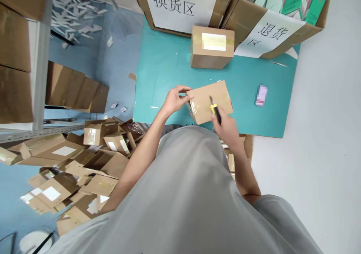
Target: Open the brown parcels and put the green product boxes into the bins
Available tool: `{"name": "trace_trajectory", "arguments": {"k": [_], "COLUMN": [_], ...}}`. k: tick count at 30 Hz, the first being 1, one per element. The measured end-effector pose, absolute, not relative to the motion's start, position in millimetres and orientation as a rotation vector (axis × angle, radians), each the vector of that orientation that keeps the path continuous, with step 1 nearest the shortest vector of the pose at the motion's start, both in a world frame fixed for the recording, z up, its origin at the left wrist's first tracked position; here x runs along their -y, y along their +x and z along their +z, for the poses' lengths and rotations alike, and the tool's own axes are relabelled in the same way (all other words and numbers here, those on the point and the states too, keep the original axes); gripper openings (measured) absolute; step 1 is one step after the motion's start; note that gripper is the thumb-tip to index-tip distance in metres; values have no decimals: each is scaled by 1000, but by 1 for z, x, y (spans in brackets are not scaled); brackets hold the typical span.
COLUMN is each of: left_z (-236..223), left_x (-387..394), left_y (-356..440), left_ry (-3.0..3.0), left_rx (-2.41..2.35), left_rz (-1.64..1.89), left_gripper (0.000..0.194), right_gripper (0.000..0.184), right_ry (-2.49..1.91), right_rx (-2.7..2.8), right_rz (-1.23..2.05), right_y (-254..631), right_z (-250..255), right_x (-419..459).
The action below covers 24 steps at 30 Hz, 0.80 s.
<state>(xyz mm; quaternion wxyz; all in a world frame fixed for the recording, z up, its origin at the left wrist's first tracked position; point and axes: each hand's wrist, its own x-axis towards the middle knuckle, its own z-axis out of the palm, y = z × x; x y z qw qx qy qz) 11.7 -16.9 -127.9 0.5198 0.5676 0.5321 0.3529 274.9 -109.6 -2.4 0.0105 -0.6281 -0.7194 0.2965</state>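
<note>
A small brown cardboard box (207,98) lies slightly turned on the teal tabletop (163,62), with clear tape at its left and right ends. My left hand (175,100) grips the left end of this box, thumb on top and fingers at the far edge. In my right hand (228,128) is a black and yellow utility knife (214,109), its tip pointing away from me over the top of the box. Whether the tip touches the cardboard I cannot tell.
Behind stands a taped carton (212,60) with a label. Two large labelled boxes, a left one (158,24) and a right one (282,56) holding green packages, line the back. A blurred pink item (261,95) lies right. Flattened cartons (96,163) pile on the left floor beside a shelf (38,69).
</note>
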Motion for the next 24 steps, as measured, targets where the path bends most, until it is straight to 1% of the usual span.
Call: {"name": "trace_trajectory", "arguments": {"k": [3,7,15,24], "left_z": [-128,-121,-120,-123], "left_x": [15,14,16,23], "left_y": [12,12,16,21], "left_ry": [1352,1359,1344,1303], "left_rx": [-1305,-1330,-1309,-1330], "left_rz": [835,825,844,868], "left_gripper": [42,40,38,37], "right_gripper": [64,64,61,58], "right_ry": [-1921,-1946,-2171,-2497], "right_rx": [2280,2309,2416,2508], "right_rz": [1034,1029,1073,996], "right_y": [250,227,205,152], "right_z": [-5,-4,21,53], "right_x": [120,115,98,81]}}
